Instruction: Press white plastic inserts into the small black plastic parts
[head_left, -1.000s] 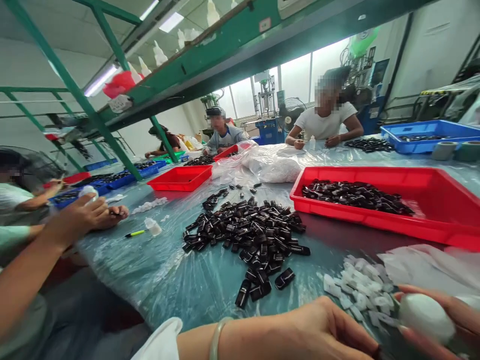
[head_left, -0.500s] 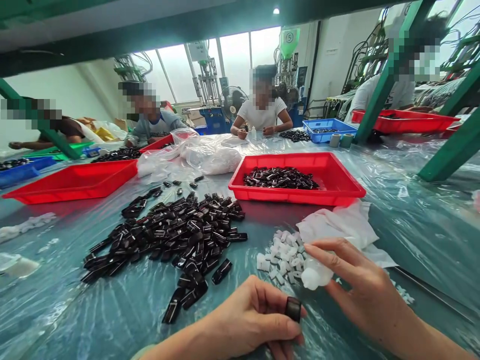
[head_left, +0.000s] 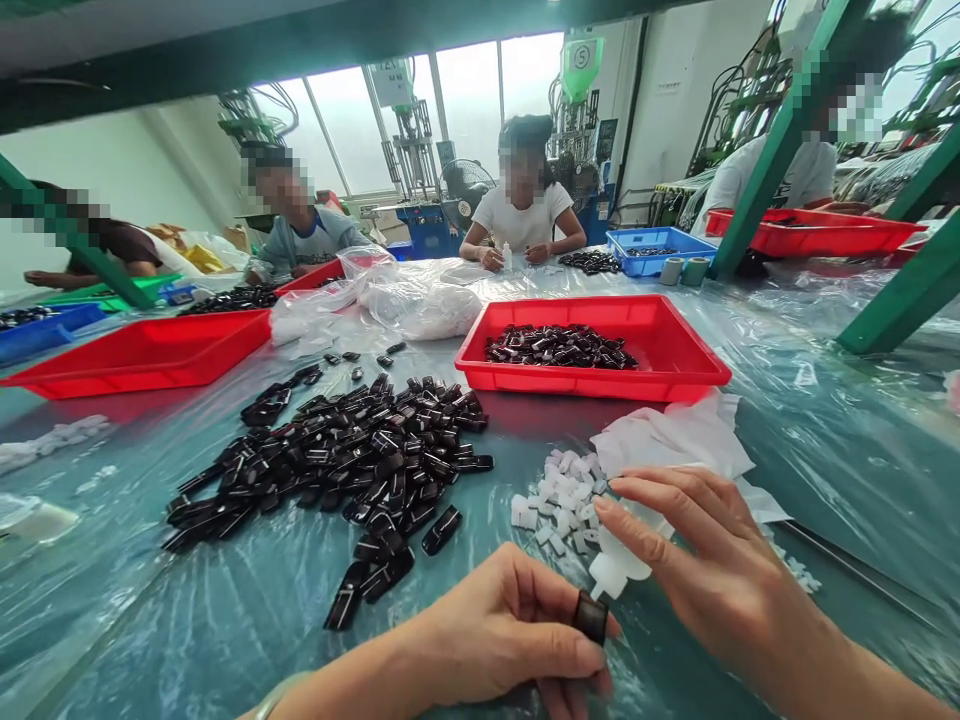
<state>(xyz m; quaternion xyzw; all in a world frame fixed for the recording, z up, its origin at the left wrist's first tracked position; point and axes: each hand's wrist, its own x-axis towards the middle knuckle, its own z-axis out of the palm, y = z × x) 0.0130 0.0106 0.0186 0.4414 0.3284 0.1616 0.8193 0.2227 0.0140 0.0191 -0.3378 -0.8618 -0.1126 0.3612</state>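
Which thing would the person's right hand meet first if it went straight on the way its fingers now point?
Probably the heap of small white pieces, just ahead of the right hand as it holds the white bottle. Its height above the table is unclear, so it might pass over them.

1. A black piece [head_left: 591, 618] is pinched in the left hand [head_left: 510, 632].
2. A white bottle [head_left: 615, 570] is held in the right hand [head_left: 724, 565], tilted down toward the black piece; whether the two are touching cannot be told.
3. Small white parts [head_left: 559, 502] are heaped just left of the right hand's fingertips.
4. A black pile [head_left: 375, 455] is spread beyond the left hand, leftward.
5. A red tray [head_left: 585, 380], partly filled with dark pieces, is set beyond both hands.
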